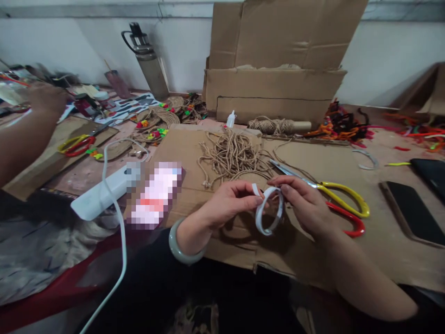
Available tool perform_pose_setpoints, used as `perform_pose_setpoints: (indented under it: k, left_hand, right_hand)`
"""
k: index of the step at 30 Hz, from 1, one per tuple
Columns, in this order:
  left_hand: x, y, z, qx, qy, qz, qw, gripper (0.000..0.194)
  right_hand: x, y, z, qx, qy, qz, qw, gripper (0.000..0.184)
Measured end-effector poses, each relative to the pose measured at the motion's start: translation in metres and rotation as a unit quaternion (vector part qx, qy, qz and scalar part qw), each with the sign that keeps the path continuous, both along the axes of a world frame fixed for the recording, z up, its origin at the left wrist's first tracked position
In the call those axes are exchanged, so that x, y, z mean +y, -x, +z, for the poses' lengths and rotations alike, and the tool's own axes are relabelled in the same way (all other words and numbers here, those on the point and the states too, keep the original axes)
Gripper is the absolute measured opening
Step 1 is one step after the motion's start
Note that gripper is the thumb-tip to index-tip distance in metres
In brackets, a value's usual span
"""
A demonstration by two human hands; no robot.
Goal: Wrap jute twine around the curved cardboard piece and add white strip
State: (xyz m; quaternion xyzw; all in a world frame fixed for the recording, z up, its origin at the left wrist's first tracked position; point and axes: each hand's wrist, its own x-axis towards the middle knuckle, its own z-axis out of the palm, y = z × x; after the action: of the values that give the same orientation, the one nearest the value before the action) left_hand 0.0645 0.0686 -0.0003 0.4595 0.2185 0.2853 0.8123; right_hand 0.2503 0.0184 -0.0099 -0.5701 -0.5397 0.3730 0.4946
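Between my two hands is a white ring of curled strip (260,221), perhaps tape or paper, held above the cardboard. My left hand (231,202), with a pale bangle (181,246) at the wrist, pinches the strip's loose end at the ring's upper left. On the ring's upper right edge, the fingers of my right hand (306,202) are closed. Just beyond lies a heap of cut jute cords (231,153). Scissors (325,188) with one yellow and one red handle rest partly behind my right hand, blades pointing to the cords.
A cardboard sheet (306,160) covers the worktop. Left are a phone (156,195) and a white power strip (104,192) with its cable. A dark phone (415,208) lies right. Behind are a glue bottle (231,119), twine roll (271,126) and cardboard box (274,88). Another person's hand (47,97) works far left.
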Motion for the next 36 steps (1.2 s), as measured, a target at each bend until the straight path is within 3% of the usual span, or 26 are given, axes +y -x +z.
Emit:
perform_pose_setpoints:
  k: [3,7,11,14,18,29,36]
  left_hand:
    - [-0.001,0.0,0.0,0.01,0.001,0.006,1.0,0.015]
    - [0.0,-0.003,-0.002,0.014,-0.019,0.062,0.998,0.014]
    - [0.0,-0.006,-0.001,-0.007,-0.026,0.13,0.991,0.015]
    - [-0.001,-0.007,-0.002,-0.025,-0.03,0.129,0.991,0.012]
    - [-0.001,-0.006,-0.006,-0.04,-0.063,0.097,0.992,0.004]
    - [-0.006,0.004,-0.005,0.007,-0.219,0.071,0.973,0.015]
    - [-0.008,0.004,-0.003,0.023,-0.259,0.058,0.964,0.023]
  right_hand:
    - [-0.004,0.003,0.001,-0.151,-0.109,0.023,0.982,0.023]
    - [-0.013,0.016,0.009,-0.297,-0.249,0.043,0.921,0.029]
    - [-0.019,0.033,0.013,-0.371,-0.308,0.008,0.876,0.041]
    - [-0.018,0.04,0.009,-0.38,-0.291,-0.018,0.878,0.041]
    - [-0.015,0.038,0.006,-0.352,-0.291,-0.001,0.89,0.047]
    - [-0.016,0.028,0.018,-0.267,-0.352,0.011,0.897,0.018]
    - [-0.015,0.022,0.02,-0.223,-0.316,-0.002,0.922,0.009]
